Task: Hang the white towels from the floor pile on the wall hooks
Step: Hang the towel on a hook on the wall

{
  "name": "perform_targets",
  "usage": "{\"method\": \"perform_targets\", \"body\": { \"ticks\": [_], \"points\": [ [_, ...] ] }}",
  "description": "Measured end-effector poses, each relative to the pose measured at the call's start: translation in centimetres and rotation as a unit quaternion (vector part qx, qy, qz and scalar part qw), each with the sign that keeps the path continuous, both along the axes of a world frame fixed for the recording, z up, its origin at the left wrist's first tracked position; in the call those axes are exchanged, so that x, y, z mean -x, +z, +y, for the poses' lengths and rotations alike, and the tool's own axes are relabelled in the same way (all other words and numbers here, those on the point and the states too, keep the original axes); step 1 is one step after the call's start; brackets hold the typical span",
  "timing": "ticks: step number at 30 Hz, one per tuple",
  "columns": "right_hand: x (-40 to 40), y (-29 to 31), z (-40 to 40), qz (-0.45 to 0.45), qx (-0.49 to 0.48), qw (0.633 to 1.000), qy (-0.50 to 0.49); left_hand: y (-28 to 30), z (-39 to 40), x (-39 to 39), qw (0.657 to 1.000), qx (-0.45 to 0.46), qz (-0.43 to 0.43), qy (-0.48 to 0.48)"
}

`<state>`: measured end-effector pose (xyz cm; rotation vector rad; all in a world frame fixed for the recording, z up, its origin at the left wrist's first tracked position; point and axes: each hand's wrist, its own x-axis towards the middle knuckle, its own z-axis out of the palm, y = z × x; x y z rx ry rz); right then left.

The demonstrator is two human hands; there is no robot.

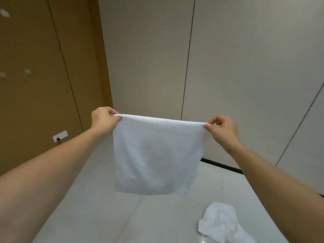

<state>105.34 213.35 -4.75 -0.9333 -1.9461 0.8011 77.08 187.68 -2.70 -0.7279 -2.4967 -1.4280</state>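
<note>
A white towel (156,155) is hanging flat in the middle of the frame, stretched out above the floor. The left hand (104,120) is pinching its top left corner, and the right hand (221,128) is pinching its top right corner. More towels are lying in a pile (224,225) at the lower right. The person seems to be opening the towel up for hanging. No hook is showing, so the next move is likely finding one on the wall (245,58).

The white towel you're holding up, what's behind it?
Around the held square white towel show pale wall panels and grey floor. Whatever lies directly behind it is covered.
</note>
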Motion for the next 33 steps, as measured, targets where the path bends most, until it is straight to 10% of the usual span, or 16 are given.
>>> {"method": "perform_targets", "body": {
  "ticks": [20, 33],
  "points": [
    [53.7, 5.3, -9.3, -0.026, 0.042, 0.96, 0.275, 3.2, -18.7, 38.8, 0.99, -0.048, -0.013, 0.134],
    [85.1, 6.3, -19.7, -0.086, -0.147, 0.86, 0.481, 4.0, -30.8, 57.3, 0.953, -0.052, 0.011, 0.3]
  ]
}}
